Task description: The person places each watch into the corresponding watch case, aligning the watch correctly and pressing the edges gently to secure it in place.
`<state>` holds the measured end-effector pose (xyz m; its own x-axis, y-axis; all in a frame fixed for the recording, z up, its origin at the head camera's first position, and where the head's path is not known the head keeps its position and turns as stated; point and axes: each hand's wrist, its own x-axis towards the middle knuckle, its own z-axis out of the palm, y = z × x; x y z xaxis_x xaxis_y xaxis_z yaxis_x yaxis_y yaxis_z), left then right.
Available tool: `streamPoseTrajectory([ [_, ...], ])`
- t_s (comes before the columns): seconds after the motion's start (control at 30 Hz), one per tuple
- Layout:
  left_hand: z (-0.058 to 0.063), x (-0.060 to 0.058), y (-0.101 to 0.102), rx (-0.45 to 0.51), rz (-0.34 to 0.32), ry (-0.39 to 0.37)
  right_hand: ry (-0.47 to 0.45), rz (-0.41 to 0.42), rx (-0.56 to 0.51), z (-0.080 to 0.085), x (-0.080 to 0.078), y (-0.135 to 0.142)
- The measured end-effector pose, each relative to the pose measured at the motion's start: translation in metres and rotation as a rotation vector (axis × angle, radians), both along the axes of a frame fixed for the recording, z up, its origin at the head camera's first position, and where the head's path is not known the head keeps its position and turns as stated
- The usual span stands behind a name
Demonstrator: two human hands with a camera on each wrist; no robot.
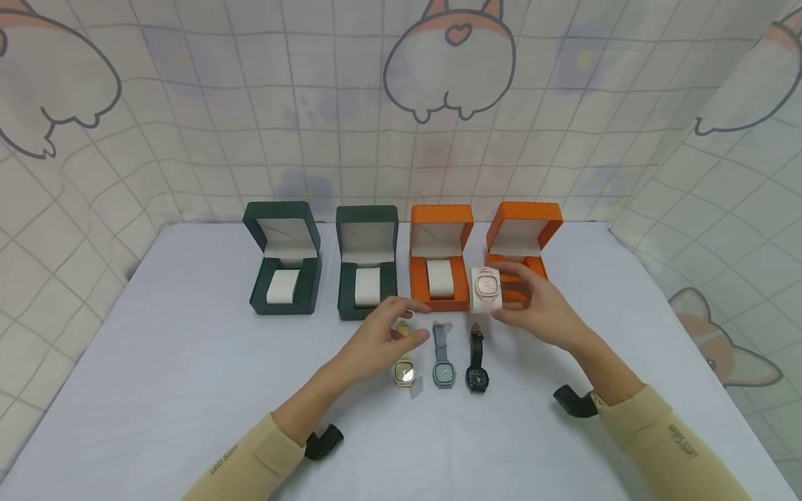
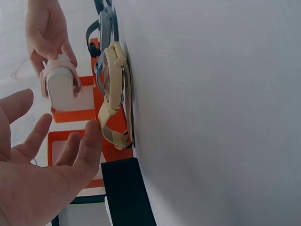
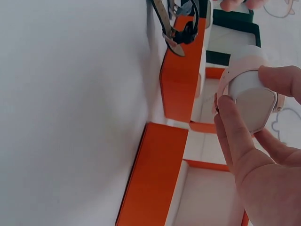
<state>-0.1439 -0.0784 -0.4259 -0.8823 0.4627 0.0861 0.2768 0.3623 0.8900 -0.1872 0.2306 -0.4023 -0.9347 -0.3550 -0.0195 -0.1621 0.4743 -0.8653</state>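
A pink watch [image 1: 487,285] is wrapped round a white watch pillow [image 3: 254,103]. My right hand [image 1: 541,306] grips this pillow between thumb and fingers, above the table and in front of the rightmost orange box [image 1: 526,219]. My left hand [image 1: 379,341] hovers over a gold watch [image 1: 404,373], its fingers spread and loosely bent, holding nothing. Beside that watch lie a light blue watch [image 1: 444,374] and a black watch [image 1: 477,378]. In the left wrist view, the left fingertips are close to the gold watch [image 2: 113,80]; whether they touch it I cannot tell.
Another open orange box [image 1: 464,296] and two open green boxes [image 1: 307,299] [image 1: 347,306] stand in the same row, each with a white pillow inside. Behind them hangs a checked cloth [image 1: 338,104] with cartoon prints. White cloth [image 1: 175,362] covers the table.
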Motion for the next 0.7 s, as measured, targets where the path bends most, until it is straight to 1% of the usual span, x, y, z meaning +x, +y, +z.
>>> streamPoseTrajectory([
  [0.3, -0.001, -0.002, -0.001, -0.011, -0.002, 0.000, 0.046, -0.023, 0.043, 0.006, -0.005, 0.017],
  [0.57, 0.000, -0.001, 0.000, -0.031, 0.005, -0.013, 0.023, -0.071, 0.083, 0.005, -0.015, 0.032],
  [0.7, 0.000, -0.001, 0.000, -0.037, 0.008, -0.018, 0.001, -0.101, 0.078, 0.003, -0.019, 0.037],
])
